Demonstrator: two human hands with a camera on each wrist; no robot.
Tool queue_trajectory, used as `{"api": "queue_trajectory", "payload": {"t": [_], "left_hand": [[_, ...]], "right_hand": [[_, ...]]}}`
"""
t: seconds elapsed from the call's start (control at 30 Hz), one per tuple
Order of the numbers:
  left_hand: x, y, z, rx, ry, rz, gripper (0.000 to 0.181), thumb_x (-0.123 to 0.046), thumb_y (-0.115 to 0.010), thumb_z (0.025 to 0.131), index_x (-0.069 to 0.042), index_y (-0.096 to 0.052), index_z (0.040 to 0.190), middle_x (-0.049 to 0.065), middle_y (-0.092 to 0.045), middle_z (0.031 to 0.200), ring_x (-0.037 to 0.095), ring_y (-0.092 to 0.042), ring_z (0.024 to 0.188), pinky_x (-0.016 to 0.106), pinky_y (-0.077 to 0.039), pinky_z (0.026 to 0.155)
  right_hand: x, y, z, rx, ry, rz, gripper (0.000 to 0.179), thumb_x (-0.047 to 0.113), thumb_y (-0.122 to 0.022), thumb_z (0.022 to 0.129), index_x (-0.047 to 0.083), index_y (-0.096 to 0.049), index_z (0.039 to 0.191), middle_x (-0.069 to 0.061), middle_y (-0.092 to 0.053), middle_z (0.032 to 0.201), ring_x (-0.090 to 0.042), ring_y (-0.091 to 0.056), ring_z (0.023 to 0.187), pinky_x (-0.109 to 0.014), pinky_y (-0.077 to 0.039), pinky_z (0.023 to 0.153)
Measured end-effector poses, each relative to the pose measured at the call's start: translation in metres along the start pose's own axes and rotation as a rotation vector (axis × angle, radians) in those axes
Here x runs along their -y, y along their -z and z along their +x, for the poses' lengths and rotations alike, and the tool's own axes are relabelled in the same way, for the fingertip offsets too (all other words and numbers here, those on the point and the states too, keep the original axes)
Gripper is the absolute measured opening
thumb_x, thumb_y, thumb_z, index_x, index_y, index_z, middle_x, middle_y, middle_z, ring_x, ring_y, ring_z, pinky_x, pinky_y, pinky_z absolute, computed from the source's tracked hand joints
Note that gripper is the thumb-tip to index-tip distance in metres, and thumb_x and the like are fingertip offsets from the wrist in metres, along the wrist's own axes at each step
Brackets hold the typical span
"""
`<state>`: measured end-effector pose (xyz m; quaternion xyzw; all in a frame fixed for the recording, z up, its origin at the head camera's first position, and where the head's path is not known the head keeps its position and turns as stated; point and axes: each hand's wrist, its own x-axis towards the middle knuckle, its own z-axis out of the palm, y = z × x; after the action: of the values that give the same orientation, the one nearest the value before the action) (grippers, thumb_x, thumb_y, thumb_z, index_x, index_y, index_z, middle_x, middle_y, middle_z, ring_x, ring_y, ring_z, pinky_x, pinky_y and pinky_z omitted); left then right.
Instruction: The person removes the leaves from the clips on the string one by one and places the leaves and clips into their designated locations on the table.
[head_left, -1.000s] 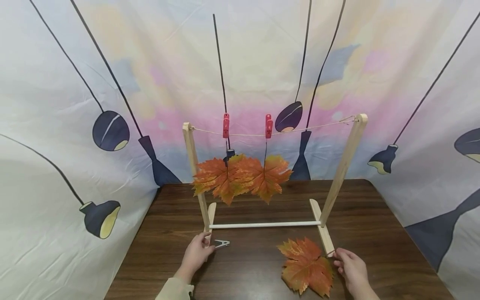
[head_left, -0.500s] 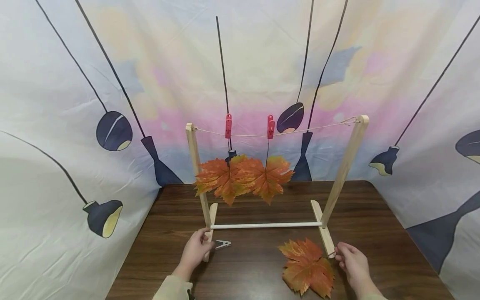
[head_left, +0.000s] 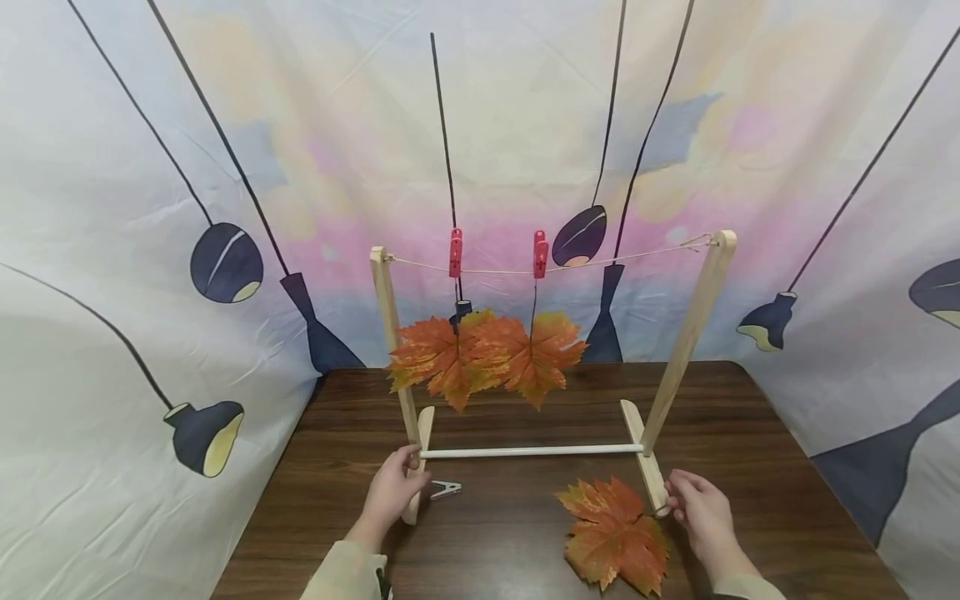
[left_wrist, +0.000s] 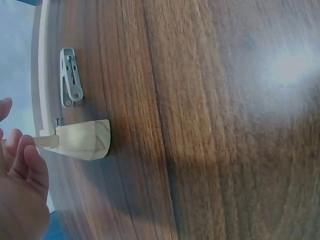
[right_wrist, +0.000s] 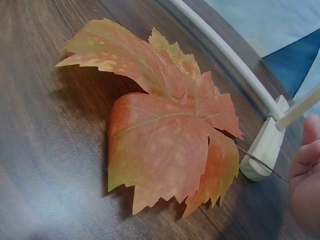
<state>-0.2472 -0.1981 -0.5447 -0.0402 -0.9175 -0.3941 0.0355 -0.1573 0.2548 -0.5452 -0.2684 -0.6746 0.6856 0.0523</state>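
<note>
My right hand (head_left: pixel 703 518) pinches the thin brown stem (right_wrist: pixel 260 161) of an orange-red artificial maple leaf (head_left: pixel 615 535). The blade lies over the tabletop, its lobes slightly curled in the right wrist view (right_wrist: pixel 157 135). My left hand (head_left: pixel 390 493) is at the base of the wooden stand's left post (head_left: pixel 393 333), fingers loosely bent and thumb held apart from them. In the left wrist view its fingers (left_wrist: pixel 31 159) overlap the post just behind the stand's foot (left_wrist: pixel 85 140). A grey clothespin (head_left: pixel 446 489) lies on the table, just right of that foot.
Two red clothespins (head_left: pixel 456 252) on the stand's string (head_left: pixel 498 272) hold two more orange leaves (head_left: pixel 525 354) by their stems. A white rod (head_left: pixel 528 452) joins the posts low down. The right post (head_left: pixel 690 342) stands beyond my right hand. Patterned fabric (head_left: pixel 510 125) hangs behind the table.
My left hand has shifted slightly away from me along the left foot, toward the post. My right hand keeps its pinch on the stem, and the leaf has barely moved.
</note>
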Motion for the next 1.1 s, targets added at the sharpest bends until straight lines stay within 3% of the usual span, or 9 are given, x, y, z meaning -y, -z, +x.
{"api": "queue_trajectory", "payload": {"t": [0.1, 0.4, 0.67, 1.1], "left_hand": [[-0.003, 0.000, 0.000, 0.004, -0.001, -0.002, 0.048, -0.016, -0.071, 0.080, -0.003, -0.056, 0.123, 0.008, -0.059, 0.094, 0.020, -0.053, 0.080, 0.039, -0.044, 0.068], [-0.011, 0.006, 0.002, 0.007, 0.030, -0.043, 0.047, -0.015, -0.070, 0.081, -0.004, -0.056, 0.124, 0.010, -0.060, 0.098, 0.017, -0.048, 0.073, 0.030, -0.038, 0.060], [-0.017, 0.011, 0.003, -0.024, -0.020, -0.053, 0.045, -0.015, -0.070, 0.080, -0.005, -0.058, 0.122, 0.009, -0.062, 0.094, 0.015, -0.048, 0.071, 0.031, -0.039, 0.061], [-0.021, 0.015, 0.004, -0.075, -0.028, -0.078, 0.044, -0.016, -0.071, 0.080, -0.008, -0.059, 0.121, 0.006, -0.063, 0.092, 0.015, -0.050, 0.069, 0.032, -0.040, 0.063]], "right_hand": [[0.003, 0.000, 0.000, 0.001, -0.002, 0.000, 0.051, 0.022, -0.049, 0.096, -0.008, -0.037, 0.135, 0.000, -0.063, 0.089, -0.006, -0.057, 0.069, -0.019, -0.045, 0.055], [0.009, -0.002, 0.002, 0.027, 0.014, 0.008, 0.051, 0.022, -0.049, 0.097, -0.008, -0.035, 0.136, 0.001, -0.063, 0.089, -0.005, -0.056, 0.068, -0.019, -0.045, 0.056], [0.015, -0.002, 0.002, 0.016, 0.027, 0.028, 0.048, 0.020, -0.049, 0.097, -0.008, -0.036, 0.134, 0.003, -0.063, 0.085, -0.004, -0.056, 0.066, -0.018, -0.045, 0.054], [0.018, -0.003, 0.003, 0.013, 0.025, 0.017, 0.047, 0.024, -0.050, 0.097, -0.005, -0.038, 0.134, 0.003, -0.063, 0.087, -0.005, -0.057, 0.069, -0.020, -0.046, 0.057]]}}
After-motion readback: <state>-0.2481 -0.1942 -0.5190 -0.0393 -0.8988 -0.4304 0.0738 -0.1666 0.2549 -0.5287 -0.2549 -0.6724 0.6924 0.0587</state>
